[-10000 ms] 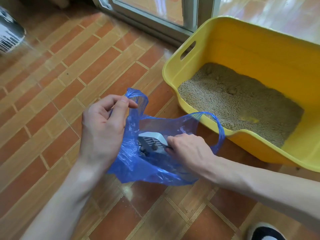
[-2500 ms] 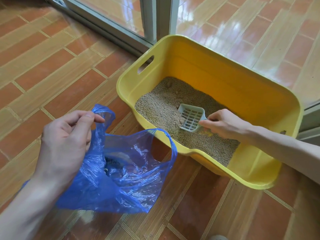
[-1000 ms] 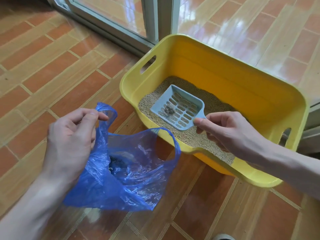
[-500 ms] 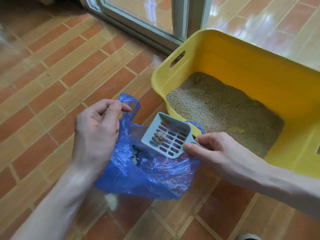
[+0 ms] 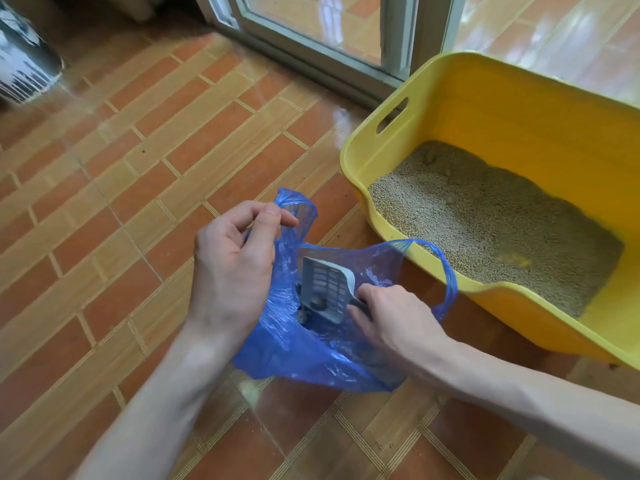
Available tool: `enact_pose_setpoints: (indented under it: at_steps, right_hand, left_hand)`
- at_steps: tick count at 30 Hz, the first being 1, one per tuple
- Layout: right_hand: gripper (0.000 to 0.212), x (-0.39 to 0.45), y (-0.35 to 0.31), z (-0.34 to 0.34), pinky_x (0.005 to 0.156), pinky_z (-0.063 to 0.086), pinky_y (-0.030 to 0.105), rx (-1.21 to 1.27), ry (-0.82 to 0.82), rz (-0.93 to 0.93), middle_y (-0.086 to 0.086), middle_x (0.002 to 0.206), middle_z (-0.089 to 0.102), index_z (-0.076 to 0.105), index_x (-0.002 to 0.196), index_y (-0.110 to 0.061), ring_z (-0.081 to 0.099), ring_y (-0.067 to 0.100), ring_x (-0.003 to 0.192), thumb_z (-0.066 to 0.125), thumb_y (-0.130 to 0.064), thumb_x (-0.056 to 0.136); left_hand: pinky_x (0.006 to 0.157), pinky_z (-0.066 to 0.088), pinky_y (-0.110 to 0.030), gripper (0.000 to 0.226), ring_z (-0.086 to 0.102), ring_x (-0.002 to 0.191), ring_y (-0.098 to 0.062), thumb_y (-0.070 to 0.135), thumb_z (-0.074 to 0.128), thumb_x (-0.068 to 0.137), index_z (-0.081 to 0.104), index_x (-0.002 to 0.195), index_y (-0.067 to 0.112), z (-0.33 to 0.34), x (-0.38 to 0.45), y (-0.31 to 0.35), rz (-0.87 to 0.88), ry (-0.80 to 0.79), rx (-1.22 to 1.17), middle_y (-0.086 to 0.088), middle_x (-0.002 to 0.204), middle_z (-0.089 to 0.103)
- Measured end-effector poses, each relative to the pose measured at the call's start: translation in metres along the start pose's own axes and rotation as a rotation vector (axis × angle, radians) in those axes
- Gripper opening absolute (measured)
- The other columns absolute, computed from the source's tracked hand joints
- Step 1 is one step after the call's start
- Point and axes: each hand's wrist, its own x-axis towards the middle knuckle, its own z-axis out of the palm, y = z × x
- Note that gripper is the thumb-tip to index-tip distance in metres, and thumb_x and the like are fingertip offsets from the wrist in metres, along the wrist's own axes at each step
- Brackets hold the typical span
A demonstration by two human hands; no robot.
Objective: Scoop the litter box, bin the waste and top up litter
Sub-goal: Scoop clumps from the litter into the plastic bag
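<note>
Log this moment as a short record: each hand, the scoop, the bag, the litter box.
left hand: pinches the blue bag's handle, holding its mouth open
right hand: grips the scoop's handle
scoop: tipped down inside the bag, a clump at its lower edge
blue bag: on the floor, dark waste inside
litter box: yellow, holds tan litter, right of the bag

Scoop (image 5: 327, 287) handle hidden in right hand (image 5: 394, 318); litter box (image 5: 485, 98) cut off at right edge.

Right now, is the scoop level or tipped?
Tipped: the scoop slants down into the bag, a clump at its low edge.
</note>
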Motion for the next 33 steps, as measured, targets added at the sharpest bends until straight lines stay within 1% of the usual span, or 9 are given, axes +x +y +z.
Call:
enact_pose_setpoints:
  at_steps: [3,6,8,15,19,22,25,29,33]
  right_hand:
    - [0.027,0.009,-0.004,0.001,0.062,0.036,0.037,-0.143,0.023,-0.046,0.007,0.092,0.062,0.038,0.090,-0.020,0.064,0.038,0.090,0.044,-0.043,0.103]
    - [0.046,0.009,-0.001,0.003,0.039,0.019,0.028,-0.374,0.065,-0.210,0.000,0.065,0.057,0.040,0.077,-0.019,0.061,0.029,0.050,0.084,-0.031,0.071]
    - [0.046,0.008,0.002,0.001,0.039,0.000,0.023,-0.467,0.077,-0.267,-0.001,0.055,0.045,0.048,0.071,-0.017,0.047,0.023,0.034,0.089,-0.010,0.050]
    - [0.034,0.002,0.014,0.000,0.038,0.017,0.029,-0.562,0.191,-0.402,0.001,0.061,0.045,0.053,0.077,-0.015,0.046,0.021,0.041,0.079,0.001,0.062]
    - [0.041,0.005,0.015,-0.006,0.037,0.018,0.028,-0.451,0.230,-0.315,-0.004,0.060,0.044,0.045,0.075,-0.021,0.049,0.020,0.041,0.086,-0.018,0.074]
    - [0.035,0.002,0.011,-0.016,0.039,0.028,0.030,-0.302,0.308,-0.272,-0.003,0.065,0.052,0.036,0.078,-0.022,0.057,0.028,0.049,0.064,-0.035,0.096]
    - [0.030,-0.008,0.011,-0.043,0.049,0.035,0.035,-0.131,0.244,-0.245,-0.003,0.069,0.053,0.040,0.083,-0.020,0.059,0.031,0.065,0.047,-0.044,0.100]
    - [0.034,-0.018,0.022,-0.088,0.050,0.039,0.037,0.004,0.243,-0.153,-0.002,0.058,0.051,0.050,0.080,-0.018,0.050,0.025,0.056,0.053,-0.046,0.099]
    - [0.045,-0.021,0.043,-0.131,0.041,0.030,0.024,0.102,0.298,-0.014,0.000,0.050,0.047,0.054,0.069,-0.014,0.035,0.015,0.043,0.056,-0.049,0.097]
  left_hand:
    - [0.048,0.014,-0.041,0.028,0.018,0.051,-0.025,0.036,0.055,0.099,0.074,0.084,0.021,0.000,0.000,0.000,0.001,-0.004,0.005,-0.017,0.057,0.022]
    - [0.049,0.014,-0.041,0.028,0.018,0.052,-0.025,0.037,0.055,0.098,0.074,0.082,0.023,0.000,0.000,0.001,-0.004,0.005,-0.007,-0.018,0.058,0.022]
    - [0.049,0.014,-0.037,0.028,0.018,0.052,-0.024,0.037,0.055,0.098,0.074,0.082,0.022,0.001,0.001,0.001,-0.008,0.009,-0.008,-0.011,0.057,0.024]
    - [0.050,0.015,-0.037,0.029,0.019,0.050,-0.021,0.037,0.055,0.098,0.074,0.083,0.021,0.002,0.002,-0.001,-0.004,0.008,0.000,-0.008,0.055,0.026]
    - [0.049,0.015,-0.043,0.029,0.018,0.053,-0.026,0.036,0.055,0.099,0.074,0.083,0.021,0.002,0.003,-0.003,-0.009,0.007,0.011,-0.010,0.057,0.025]
    - [0.049,0.015,-0.043,0.029,0.018,0.053,-0.026,0.036,0.055,0.099,0.074,0.083,0.020,0.004,0.004,-0.004,-0.014,0.007,-0.001,-0.011,0.057,0.025]
    - [0.049,0.015,-0.041,0.028,0.018,0.052,-0.025,0.036,0.056,0.099,0.074,0.083,0.021,0.006,0.006,-0.005,-0.014,0.001,-0.010,-0.012,0.057,0.024]
    - [0.047,0.016,-0.045,0.029,0.018,0.052,-0.028,0.038,0.055,0.099,0.074,0.086,0.020,0.012,0.008,-0.004,-0.002,-0.018,0.000,-0.023,0.059,0.023]
    - [0.047,0.019,-0.046,0.029,0.018,0.052,-0.027,0.040,0.055,0.097,0.075,0.085,0.023,0.018,0.010,-0.004,-0.013,-0.034,0.002,-0.027,0.060,0.022]
